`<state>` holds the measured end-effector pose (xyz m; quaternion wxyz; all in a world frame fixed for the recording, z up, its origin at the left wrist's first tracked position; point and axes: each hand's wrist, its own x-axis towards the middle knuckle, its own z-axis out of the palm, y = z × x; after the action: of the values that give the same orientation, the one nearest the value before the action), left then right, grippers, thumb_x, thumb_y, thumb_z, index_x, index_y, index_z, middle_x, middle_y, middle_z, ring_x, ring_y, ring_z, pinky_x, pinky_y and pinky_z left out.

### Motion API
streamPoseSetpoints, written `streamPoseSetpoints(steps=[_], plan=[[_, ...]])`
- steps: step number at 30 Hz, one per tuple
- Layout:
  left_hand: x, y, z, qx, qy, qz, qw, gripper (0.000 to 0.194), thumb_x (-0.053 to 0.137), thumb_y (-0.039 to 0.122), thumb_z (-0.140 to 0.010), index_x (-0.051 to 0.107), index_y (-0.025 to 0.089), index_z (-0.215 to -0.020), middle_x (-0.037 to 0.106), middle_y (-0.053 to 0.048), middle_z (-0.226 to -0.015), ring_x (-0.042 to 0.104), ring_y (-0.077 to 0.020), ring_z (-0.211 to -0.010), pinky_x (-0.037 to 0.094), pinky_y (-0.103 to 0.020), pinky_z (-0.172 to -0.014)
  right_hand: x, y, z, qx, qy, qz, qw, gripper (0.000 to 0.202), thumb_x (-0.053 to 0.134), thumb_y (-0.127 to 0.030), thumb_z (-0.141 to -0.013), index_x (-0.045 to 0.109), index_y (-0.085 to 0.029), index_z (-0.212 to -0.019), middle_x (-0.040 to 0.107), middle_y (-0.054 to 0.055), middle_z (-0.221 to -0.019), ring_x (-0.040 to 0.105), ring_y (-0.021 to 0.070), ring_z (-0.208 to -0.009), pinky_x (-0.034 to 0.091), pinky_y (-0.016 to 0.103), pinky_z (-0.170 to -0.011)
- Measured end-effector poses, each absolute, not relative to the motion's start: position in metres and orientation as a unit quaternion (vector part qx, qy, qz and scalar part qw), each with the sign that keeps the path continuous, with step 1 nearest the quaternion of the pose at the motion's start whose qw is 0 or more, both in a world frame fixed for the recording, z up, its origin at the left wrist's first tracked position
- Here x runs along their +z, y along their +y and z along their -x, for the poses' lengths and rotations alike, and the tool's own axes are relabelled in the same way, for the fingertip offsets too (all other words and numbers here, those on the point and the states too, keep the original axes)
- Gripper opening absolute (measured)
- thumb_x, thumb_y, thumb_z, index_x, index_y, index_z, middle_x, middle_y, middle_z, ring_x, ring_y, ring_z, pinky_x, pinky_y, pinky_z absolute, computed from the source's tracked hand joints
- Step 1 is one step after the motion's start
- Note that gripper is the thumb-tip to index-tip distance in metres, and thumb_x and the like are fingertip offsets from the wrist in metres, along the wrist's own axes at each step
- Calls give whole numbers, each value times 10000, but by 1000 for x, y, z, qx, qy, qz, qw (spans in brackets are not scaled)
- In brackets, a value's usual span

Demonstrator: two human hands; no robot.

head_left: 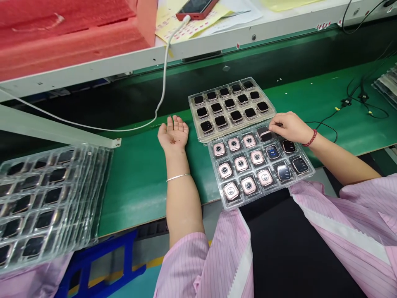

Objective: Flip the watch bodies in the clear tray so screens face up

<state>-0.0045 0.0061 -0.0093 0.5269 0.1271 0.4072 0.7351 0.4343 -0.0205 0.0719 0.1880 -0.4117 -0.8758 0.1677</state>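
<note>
My left hand (pixel 174 132) rests palm up on the green table, fingers spread, holding nothing. A few small dark bits lie on its palm. My right hand (pixel 287 127) pinches a dark watch (pixel 264 134) at the top row of the near clear tray (pixel 214 182). That tray holds pink watch bodies (pixel 249 140), backs up, on its left side, and dark-screened watches (pixel 300 164) on its right. Just behind it, touching or nearly so, a second tray (pixel 206 138) carries several black-screened watches (pixel 229 103).
At the left stands a tall stack of clear trays (pixel 89 198) with watches. A white cable (pixel 164 78) hangs from a phone (pixel 197 7) on the shelf (pixel 248 39). Black cables (pixel 353 99) lie at the right, near more trays (pixel 387 85). Red foam (pixel 77 37) sits upper left.
</note>
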Motion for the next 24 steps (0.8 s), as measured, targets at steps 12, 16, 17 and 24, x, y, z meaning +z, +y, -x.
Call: streamPoseSetpoints(steps=[12,16,17,24], plan=[[-11,7,6,740,389,-123,535,344,284,413,-987,588,254,-955,717,-71,-1074,682,-115,-1075,530,-246,-903,70,-10,-434,160,-877,438,118,409,424,-429,-950,521,-208,-620,632,47,-676,563,197,-671,350,322,-655],[-11,7,5,736,400,-128,531,351,276,416,-984,588,262,-943,717,-70,-1072,676,-115,-1088,525,-243,-910,72,-10,-431,172,-864,456,127,311,535,-406,-908,612,-201,-688,687,40,-732,605,207,-719,348,317,-673],[-11,7,5,735,404,-133,529,350,276,414,-982,588,262,-940,717,-73,-1072,674,-118,-1095,525,-248,-915,72,-12,-428,158,-862,462,139,262,558,-367,-896,629,-198,-709,702,44,-764,618,215,-749,347,322,-694],[-10,6,4,737,408,-137,522,340,292,405,-975,597,259,-940,715,-83,-1082,672,-125,-1106,529,-265,-935,76,-42,-392,93,-900,393,164,188,541,-230,-917,695,-170,-827,725,73,-891,629,230,-823,313,376,-807]])
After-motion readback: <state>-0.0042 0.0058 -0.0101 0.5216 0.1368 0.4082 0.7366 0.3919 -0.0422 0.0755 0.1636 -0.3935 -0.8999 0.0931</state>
